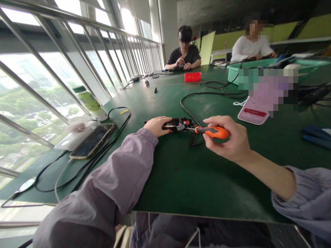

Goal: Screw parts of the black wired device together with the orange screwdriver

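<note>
My left hand (158, 126) is closed around one end of a black device with its inside exposed (178, 124), which lies on the green table (181, 182). Red and grey parts show within its housing. Between the thumb and fingers of my right hand (230, 137) is a screwdriver with an orange and dark grey handle (213, 132). Its thin shaft points left, and the tip meets or nearly meets the device; I cannot tell which. A black cable (190, 112) runs away from the device's right end.
At left are a phone (91, 140), a white case-like object (77, 135), a green-capped bottle (89, 103) and looping cords, beside a metal railing (108, 43). A red basket (192, 77), a green basket (232, 74) and a pink phone (253, 111) stand farther off. Two people sit across the table.
</note>
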### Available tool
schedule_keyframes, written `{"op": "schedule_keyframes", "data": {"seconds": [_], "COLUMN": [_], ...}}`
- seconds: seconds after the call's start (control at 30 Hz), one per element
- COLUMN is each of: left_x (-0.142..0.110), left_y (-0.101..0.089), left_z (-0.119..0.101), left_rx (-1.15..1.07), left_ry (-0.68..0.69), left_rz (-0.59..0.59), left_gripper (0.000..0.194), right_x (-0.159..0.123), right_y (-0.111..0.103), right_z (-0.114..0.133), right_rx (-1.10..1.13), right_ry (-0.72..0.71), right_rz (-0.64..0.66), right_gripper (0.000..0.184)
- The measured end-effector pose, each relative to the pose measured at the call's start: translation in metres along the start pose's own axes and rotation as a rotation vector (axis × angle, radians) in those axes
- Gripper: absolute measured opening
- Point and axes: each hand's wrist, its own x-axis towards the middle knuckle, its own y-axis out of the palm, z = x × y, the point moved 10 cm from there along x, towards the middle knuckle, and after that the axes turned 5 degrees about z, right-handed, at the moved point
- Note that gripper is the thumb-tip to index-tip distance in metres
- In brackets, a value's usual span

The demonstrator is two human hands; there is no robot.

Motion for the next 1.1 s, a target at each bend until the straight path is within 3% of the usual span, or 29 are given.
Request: {"op": "schedule_keyframes", "data": {"seconds": [0.17,0.33,0.53,1.1], "left_x": [0.0000,-0.0005,-0.0003,-0.0004], "left_y": [0.0007,-0.0002,0.0003,0.0005], "left_z": [0.0007,-0.0006,-0.0002,0.0006], "left_rx": [0.009,0.019,0.027,0.023], "left_ry": [-0.007,-0.011,-0.016,-0.018], "left_rz": [0.001,-0.003,0.007,0.004], "left_gripper": [0.047,0.047,0.048,0.048], "right_x": [0.0003,0.0000,0.0019,0.0039], "right_y": [0.0054,0.0025,0.0075,0.0092], "right_z": [-0.0006,-0.0020,0.0035,0.0062], "right_rx": [-0.013,0.013,-0.020,0.011], "right_ry": [0.009,0.016,-0.024,-0.043], "right_rz": [0.054,0.020,0.071,0.094], "right_gripper": [0.023,0.028,0.016,0.014]}}
